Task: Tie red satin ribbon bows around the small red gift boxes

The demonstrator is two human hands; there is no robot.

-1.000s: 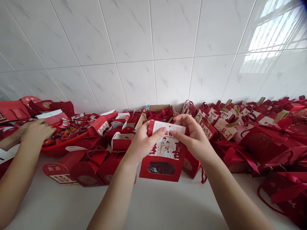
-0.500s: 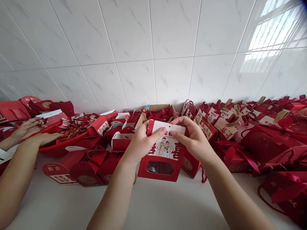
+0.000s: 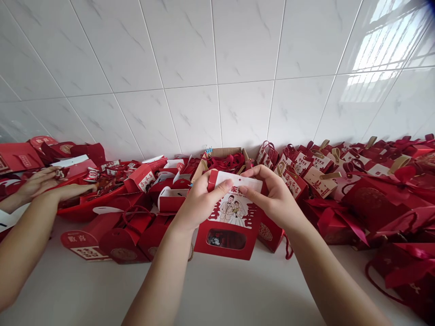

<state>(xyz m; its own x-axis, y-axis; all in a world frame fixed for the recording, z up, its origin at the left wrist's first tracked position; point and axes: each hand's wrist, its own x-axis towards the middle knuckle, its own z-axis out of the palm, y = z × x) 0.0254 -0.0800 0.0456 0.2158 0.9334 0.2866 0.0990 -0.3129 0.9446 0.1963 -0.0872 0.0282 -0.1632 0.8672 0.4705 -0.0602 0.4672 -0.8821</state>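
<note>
Between my two hands is a red gift box (image 3: 231, 226) with a white printed panel of a couple and a clear window low on its front. Dark contents show through the window. My left hand (image 3: 200, 201) grips its upper left edge, thumb flat on the white panel. At the upper right, my right hand (image 3: 270, 192) holds the box the same way, and both thumbs press near the small hole at the top. The fingers behind the box are partly hidden. Right behind it stands another red box (image 3: 270, 233) with a rope handle.
A co-worker's hands (image 3: 64, 192) reach over a red basin (image 3: 76, 210) of wrapped sweets at left. Closed red boxes (image 3: 124, 242) stand in front of it. A cardboard carton (image 3: 222, 153) holds red ribbons by the tiled wall. Many handled gift boxes (image 3: 319, 181) crowd the right side.
The box in my hands has tilted very slightly, its lower edge a little lower. At left, the co-worker's nearer hand has moved right, further into the basin.
</note>
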